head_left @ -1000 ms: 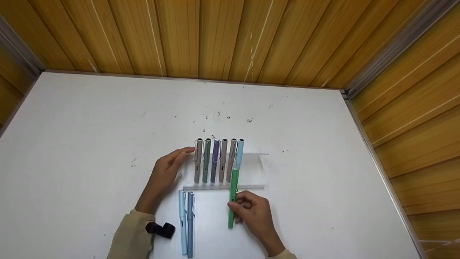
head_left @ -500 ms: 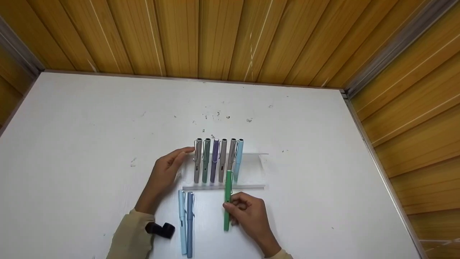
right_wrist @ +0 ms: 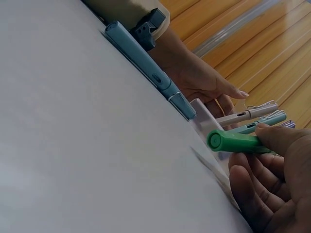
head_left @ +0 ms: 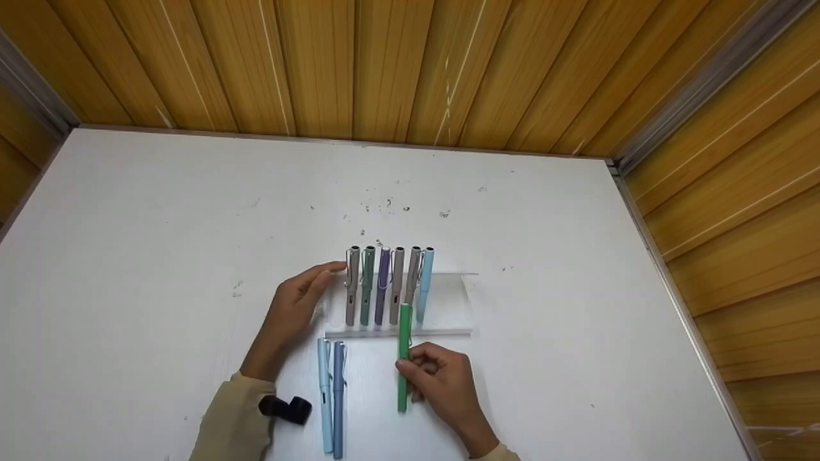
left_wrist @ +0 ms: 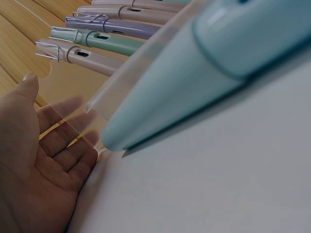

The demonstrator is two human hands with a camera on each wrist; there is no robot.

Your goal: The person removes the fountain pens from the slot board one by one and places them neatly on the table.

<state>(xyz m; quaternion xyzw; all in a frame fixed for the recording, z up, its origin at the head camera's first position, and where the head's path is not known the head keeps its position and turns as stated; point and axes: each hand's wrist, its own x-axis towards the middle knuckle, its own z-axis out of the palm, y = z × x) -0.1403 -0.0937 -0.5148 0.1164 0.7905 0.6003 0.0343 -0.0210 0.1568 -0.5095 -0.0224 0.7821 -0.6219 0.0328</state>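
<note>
My right hand pinches a green pen between thumb and fingers. It holds the pen in front of a clear pen stand, with the clip end towards the stand. In the right wrist view the green pen shows its blunt end. Several pens lean in a row on the stand: grey pens, a dark green pen, a purple pen and a light blue pen. At the stand's left side is my left hand; its fingers extend behind the clear panel, thumb apart.
A light blue pen and a darker blue pen lie side by side on the white table in front of the stand. A black device sits at the left sleeve. Wood-patterned walls border the table.
My right hand has moved slightly left with the green pen, which now stands more upright in the head view. The left hand and the pens on the stand have stayed put.
</note>
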